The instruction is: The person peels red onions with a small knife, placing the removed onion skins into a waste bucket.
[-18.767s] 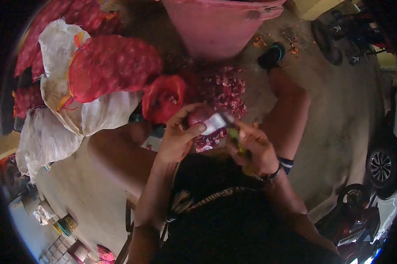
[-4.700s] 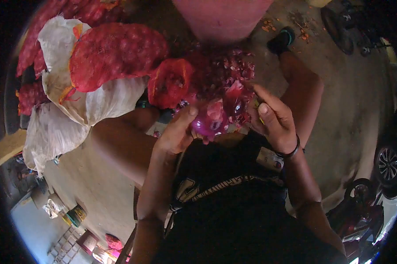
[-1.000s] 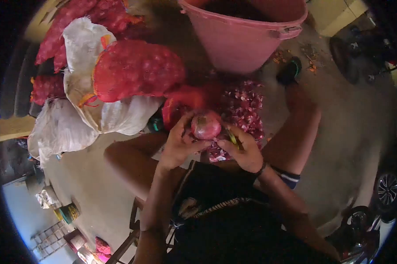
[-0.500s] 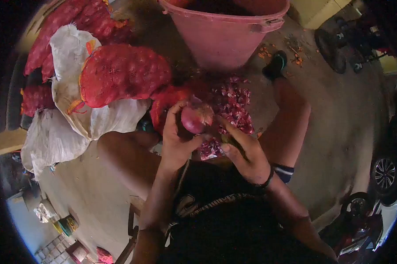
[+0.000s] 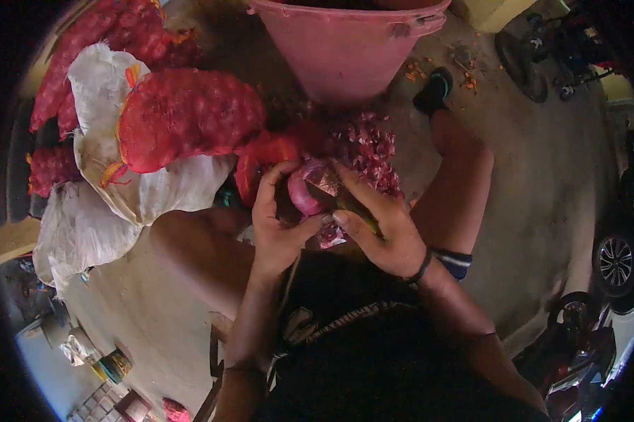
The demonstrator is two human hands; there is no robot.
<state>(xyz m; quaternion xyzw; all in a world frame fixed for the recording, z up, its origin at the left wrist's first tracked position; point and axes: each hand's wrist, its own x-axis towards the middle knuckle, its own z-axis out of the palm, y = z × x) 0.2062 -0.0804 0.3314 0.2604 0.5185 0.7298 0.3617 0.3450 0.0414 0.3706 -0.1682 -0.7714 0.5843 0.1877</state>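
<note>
A red onion (image 5: 303,191) is held in front of my lap by my left hand (image 5: 278,225), with fingers and thumb around its left side. My right hand (image 5: 391,232) is closed on a knife with a yellowish-green handle (image 5: 362,211); its dark blade (image 5: 325,199) lies against the onion's right side. Below and beyond the hands, purple onion peels (image 5: 366,148) are heaped on the floor. Just left of them is a red mesh bag (image 5: 260,158).
A large pink tub (image 5: 345,56) stands ahead. A full red mesh sack of onions (image 5: 190,116) rests on white sacks (image 5: 183,186) at the left, with more red sacks (image 5: 113,49) behind. A motorcycle (image 5: 577,344) and a car wheel (image 5: 616,261) are at the right.
The onion has turned in my left hand and the knife blade now shows against it. My right fingers have moved in closer to the onion. The whole view has shifted slightly.
</note>
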